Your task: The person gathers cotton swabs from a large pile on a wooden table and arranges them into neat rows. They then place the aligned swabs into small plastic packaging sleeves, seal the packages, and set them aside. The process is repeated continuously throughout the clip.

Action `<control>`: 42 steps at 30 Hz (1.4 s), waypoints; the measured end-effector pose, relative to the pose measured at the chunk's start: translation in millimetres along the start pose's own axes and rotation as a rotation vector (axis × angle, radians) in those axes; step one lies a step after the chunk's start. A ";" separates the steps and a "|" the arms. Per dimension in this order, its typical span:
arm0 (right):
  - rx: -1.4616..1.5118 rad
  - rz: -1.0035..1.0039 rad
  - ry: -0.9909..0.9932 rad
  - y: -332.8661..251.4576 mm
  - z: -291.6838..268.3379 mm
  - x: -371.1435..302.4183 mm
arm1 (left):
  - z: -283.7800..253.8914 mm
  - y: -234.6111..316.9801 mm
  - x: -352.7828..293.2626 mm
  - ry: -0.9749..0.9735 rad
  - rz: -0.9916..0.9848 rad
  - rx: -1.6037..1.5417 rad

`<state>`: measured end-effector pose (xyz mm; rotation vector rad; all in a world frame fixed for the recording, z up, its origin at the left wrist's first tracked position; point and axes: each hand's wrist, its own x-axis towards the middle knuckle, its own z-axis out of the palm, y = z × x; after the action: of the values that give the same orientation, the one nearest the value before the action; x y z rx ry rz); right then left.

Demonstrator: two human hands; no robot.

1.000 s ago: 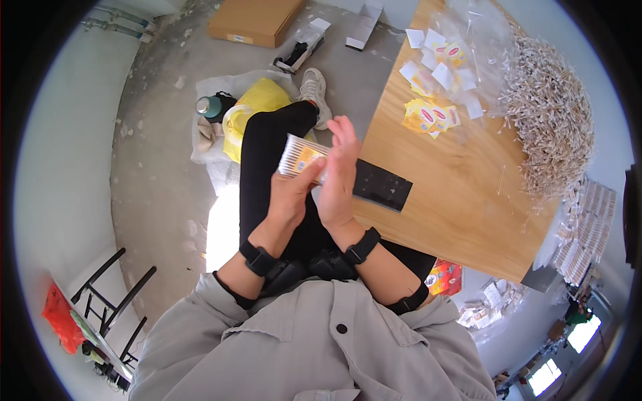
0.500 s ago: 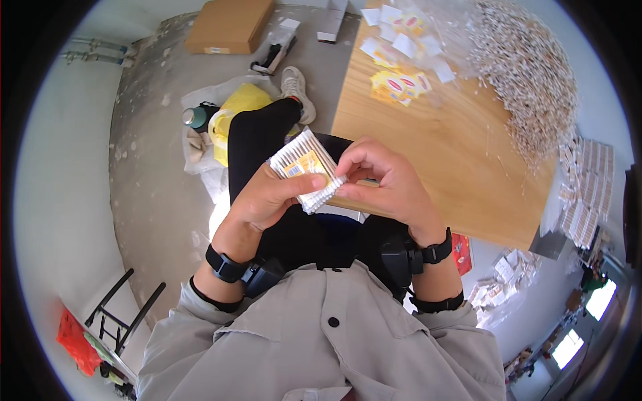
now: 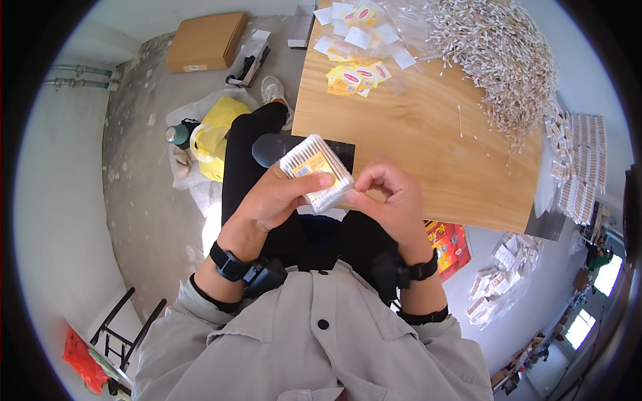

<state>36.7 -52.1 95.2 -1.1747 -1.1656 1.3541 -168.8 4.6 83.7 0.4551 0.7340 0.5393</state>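
A clear plastic pack of cotton swabs (image 3: 315, 160) with a yellow label is held over my lap, tilted. My left hand (image 3: 281, 195) grips it, with the thumb across the label and the fingers underneath. At the pack's lower right corner, my right hand (image 3: 389, 200) pinches the edge of the clear wrapping between thumb and forefinger. The other right fingers are curled. On the wooden table (image 3: 401, 147) beyond lies a large heap of loose cotton swabs (image 3: 501, 60). Yellow and white label cards (image 3: 358, 77) are spread near the table's far left corner.
Filled swab packs (image 3: 578, 160) are stacked right of the table, and more packs in clear plastic (image 3: 505, 271) lie below it. A yellow bag (image 3: 221, 127), a bottle (image 3: 176, 134) and a cardboard box (image 3: 206, 41) are on the floor at left. Two single swabs lie on the tabletop.
The view has shifted, so the table appears further left. My left hand still holds the pack, and my right fingers stay at its corner, now drawn slightly off it with the wrapping edge.
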 end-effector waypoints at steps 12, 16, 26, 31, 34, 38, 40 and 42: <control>0.223 0.204 0.331 10.4 -4.8 -10.0 | 43.5 -28.4 36.8 0.237 0.192 -0.084; 0.137 0.076 0.515 12.3 11.9 -13.3 | 48.3 -30.9 45.2 0.299 0.283 -0.105; -0.104 0.034 0.571 23.9 -3.7 -3.4 | 43.6 -48.0 51.4 0.241 0.208 -0.327; -0.696 -0.328 0.266 0.0 -48.4 2.6 | 30.7 -42.4 46.5 0.313 0.358 0.513; -0.913 -0.426 0.098 -1.2 -67.1 6.2 | 32.1 -26.7 44.8 0.336 0.639 1.154; -1.022 -0.475 -0.042 1.1 -73.2 8.3 | 32.9 -20.2 56.1 0.035 0.457 1.106; -0.937 -0.435 0.091 5.8 -69.0 5.4 | 31.2 -26.5 58.3 0.041 0.470 1.027; -0.839 -0.355 0.173 11.1 -65.0 0.3 | 29.9 -30.1 58.6 0.042 0.487 0.989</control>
<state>100.5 -48.3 79.0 -1.5134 -1.7815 0.4646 -101.8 10.8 57.1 1.5738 0.9079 0.6115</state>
